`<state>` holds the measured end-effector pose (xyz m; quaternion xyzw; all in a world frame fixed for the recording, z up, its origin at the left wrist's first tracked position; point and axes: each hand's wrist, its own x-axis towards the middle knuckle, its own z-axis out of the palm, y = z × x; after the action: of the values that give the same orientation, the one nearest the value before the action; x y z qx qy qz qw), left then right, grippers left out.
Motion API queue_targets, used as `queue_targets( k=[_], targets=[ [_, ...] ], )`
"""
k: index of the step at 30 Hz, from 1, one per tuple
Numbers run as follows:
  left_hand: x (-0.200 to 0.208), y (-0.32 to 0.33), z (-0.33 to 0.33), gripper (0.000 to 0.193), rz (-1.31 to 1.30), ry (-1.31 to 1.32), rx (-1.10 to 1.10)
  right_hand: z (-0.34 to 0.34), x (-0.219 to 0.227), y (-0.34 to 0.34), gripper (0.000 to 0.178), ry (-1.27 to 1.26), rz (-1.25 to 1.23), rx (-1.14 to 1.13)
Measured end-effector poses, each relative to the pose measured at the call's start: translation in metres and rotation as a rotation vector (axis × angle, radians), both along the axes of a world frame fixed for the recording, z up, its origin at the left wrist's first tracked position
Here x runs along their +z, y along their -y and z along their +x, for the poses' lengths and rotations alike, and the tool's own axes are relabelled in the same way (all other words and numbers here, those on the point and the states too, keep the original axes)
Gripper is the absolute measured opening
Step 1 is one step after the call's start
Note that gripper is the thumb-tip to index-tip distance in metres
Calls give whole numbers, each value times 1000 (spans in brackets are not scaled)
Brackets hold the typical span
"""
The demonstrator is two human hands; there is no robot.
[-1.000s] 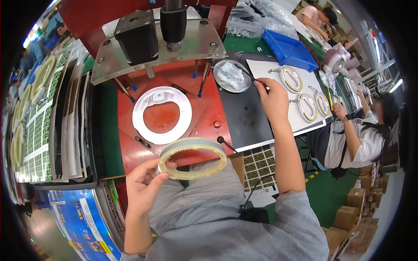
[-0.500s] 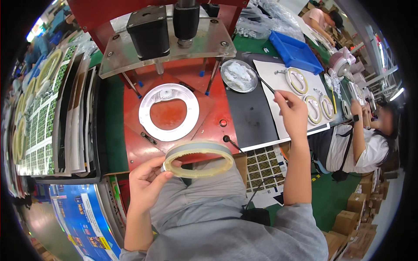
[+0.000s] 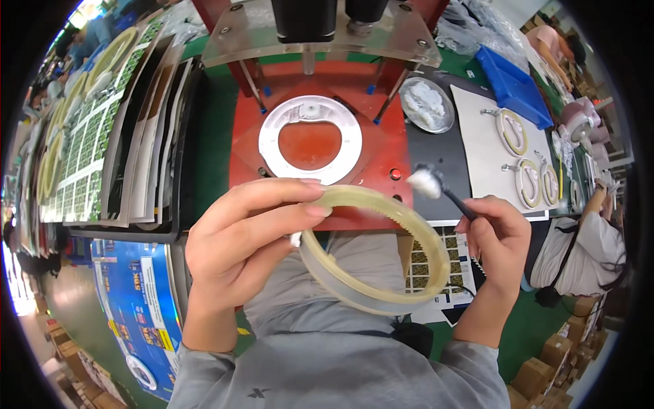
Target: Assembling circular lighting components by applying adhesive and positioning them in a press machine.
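Note:
My left hand grips a translucent yellowish plastic ring with a grey outer band, pinching its left rim between fingers and thumb. A small white piece shows on the rim beside the thumb. In my right hand is a dark-handled brush, its head loaded with white paste. The brush head is held up near the ring's upper right side, apart from it. Beyond the ring, a white round plastic part with a large opening lies on the red press base.
A metal dish of white paste stands right of the press, near a blue tray. Several small ring assemblies lie on a white board. Boards and sheets stand stacked at left. Another person sits at far right.
My left hand has raised and tilted the ring, bringing it nearer. My right hand has moved the brush from the paste dish toward the ring; white paste now shows on its head.

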<state>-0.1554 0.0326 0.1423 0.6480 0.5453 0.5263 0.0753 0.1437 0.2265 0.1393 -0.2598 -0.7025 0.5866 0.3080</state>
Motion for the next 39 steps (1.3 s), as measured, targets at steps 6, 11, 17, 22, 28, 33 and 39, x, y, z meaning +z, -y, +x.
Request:
queue_targets(
  k=[6,11,17,22,28,33,39],
  targets=[
    [-11,1,6,38,70,121,-52,-20,17,7,29,82,361,140],
    [-17,7,7,36,83,142,-51,-41,21,11,33,129,422,212],
    [-19,20,5,31,121,192,20,-45,37,19,33,213,741,181],
    [0,24,4,28,48,-20,-12,-27,91,32,31,545,976,275],
    [17,19,18,31,-19,-384,-204,-29,136,35,25,823,1098,522],
    [16,14,37,30,20,-527,-284,-49,148,0,17,844,768,997],
    [19,36,31,31,16,-599,-243,-34,74,-58,18,522,-103,1027]
  ],
)
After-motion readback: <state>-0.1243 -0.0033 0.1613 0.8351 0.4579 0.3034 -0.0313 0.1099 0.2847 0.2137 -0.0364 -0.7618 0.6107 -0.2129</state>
